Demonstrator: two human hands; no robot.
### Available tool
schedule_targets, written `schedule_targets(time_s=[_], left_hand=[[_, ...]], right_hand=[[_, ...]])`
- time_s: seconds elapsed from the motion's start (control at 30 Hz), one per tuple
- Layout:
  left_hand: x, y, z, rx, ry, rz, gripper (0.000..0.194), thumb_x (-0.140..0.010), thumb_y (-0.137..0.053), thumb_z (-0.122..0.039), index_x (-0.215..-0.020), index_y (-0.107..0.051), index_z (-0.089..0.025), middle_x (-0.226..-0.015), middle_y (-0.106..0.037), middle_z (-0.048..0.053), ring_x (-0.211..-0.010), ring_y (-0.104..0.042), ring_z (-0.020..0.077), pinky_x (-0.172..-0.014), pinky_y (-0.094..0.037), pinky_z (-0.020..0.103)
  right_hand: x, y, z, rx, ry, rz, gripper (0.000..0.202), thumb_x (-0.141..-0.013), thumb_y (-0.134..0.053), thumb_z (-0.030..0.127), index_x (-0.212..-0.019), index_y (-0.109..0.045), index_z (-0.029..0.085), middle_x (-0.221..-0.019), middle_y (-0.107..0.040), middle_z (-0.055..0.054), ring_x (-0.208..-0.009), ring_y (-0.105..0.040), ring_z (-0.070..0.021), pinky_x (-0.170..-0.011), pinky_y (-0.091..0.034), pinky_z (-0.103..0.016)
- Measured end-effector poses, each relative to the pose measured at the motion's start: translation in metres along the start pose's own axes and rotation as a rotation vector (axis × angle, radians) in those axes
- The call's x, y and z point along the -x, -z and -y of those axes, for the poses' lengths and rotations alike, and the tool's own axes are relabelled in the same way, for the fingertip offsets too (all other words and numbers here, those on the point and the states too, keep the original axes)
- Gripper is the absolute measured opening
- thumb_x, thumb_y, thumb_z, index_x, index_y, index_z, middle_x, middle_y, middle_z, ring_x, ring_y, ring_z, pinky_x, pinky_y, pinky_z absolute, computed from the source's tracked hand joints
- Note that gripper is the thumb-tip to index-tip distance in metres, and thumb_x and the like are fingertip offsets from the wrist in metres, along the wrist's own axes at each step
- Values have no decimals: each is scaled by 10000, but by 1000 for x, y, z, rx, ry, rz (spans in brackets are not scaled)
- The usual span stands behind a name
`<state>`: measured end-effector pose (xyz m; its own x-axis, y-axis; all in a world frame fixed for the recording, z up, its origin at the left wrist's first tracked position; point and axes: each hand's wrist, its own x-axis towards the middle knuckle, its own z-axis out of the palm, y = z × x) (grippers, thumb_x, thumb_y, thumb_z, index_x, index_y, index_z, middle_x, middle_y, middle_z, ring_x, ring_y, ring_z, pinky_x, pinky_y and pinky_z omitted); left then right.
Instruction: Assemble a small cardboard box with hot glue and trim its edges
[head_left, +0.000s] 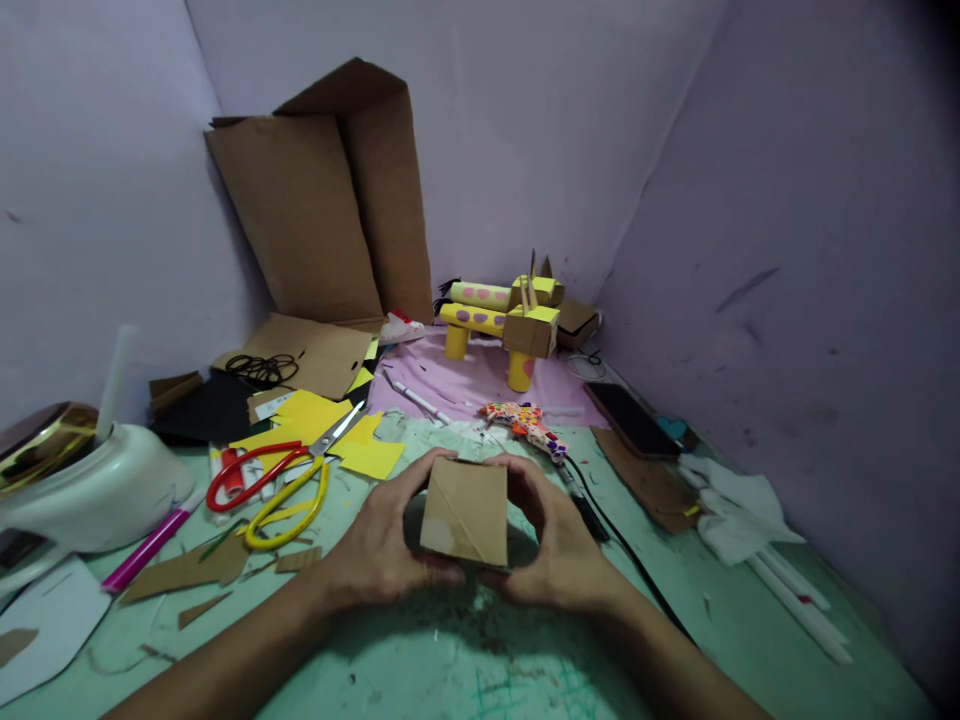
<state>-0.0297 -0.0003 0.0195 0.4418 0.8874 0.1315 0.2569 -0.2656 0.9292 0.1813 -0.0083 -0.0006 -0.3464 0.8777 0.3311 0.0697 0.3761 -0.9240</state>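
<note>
Just above the near part of the green table (360,670), the left hand (379,545) and right hand (566,545) grasp a small cardboard box (465,512) between them, 1 at each side. The fingers curl to its upper edge and the thumbs meet its lower edge, leaving gaps beside both palms; this pinch probably keeps the box steady and its square face, with a diagonal crease, turned to the person. Whether anything is inside it cannot be told.

To the left, a pink marker (150,545) lies beside a white vessel (142,485) with a gold-coloured top. A translucent stick (116,385) stands tilted at its rim, seemingly propped there to stay upright; the contents are hidden. Next come scissors (322,448) with 1 red and 1 yellow handle, blades parted, resting over yellow paper (304,415), likely left there within easy reach.

Beyond the box lies a patterned glue gun (525,428), its black cord (637,560) trailing toward the near right, apparently kept clear of the hands. At right, a phone (634,420) rests on a cardboard piece (649,485).

Farther off, 2 spotted animal figures (531,335) with boxy heads stand on a pink cloth (405,365), perhaps set back to free the working space. Behind, at left, a large carton (300,215) leans against the wall, flaps spread; nothing shows in it.
</note>
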Motion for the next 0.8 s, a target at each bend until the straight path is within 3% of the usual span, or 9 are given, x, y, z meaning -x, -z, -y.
schedule_targets(time_s=[0.2,0.53,0.8], left_hand=[[2,-3,4,-1,6,-108,860,-452,-881,-325,-1248,-574,-217,-1154,-653,125,-1072,-585,383,-1009,-383,542],[0,0,-6,-12,-11,13,762,-527,-877,-365,-1214,-590,-205,-1159,-669,103,-1093,-584,368,-965,-436,471],[0,-2,-9,136,-49,79,742,-676,-791,-358,-1348,-506,-222,-1254,-640,98,-1181,-544,362,-999,-428,473]], right_hand=[[1,1,1,17,-21,30,777,-486,-799,112,-1184,-482,236,-1178,-603,-85,-1102,-608,-300,-974,-452,-411],[2,1,2,36,-88,11,750,-437,-820,105,-1081,-465,252,-1054,-632,-50,-985,-634,-275,-871,-484,-388],[-2,1,-2,-154,-209,56,879,-488,-846,247,-1257,-421,243,-1286,-574,-139,-1205,-547,-348,-1039,-395,-498]])
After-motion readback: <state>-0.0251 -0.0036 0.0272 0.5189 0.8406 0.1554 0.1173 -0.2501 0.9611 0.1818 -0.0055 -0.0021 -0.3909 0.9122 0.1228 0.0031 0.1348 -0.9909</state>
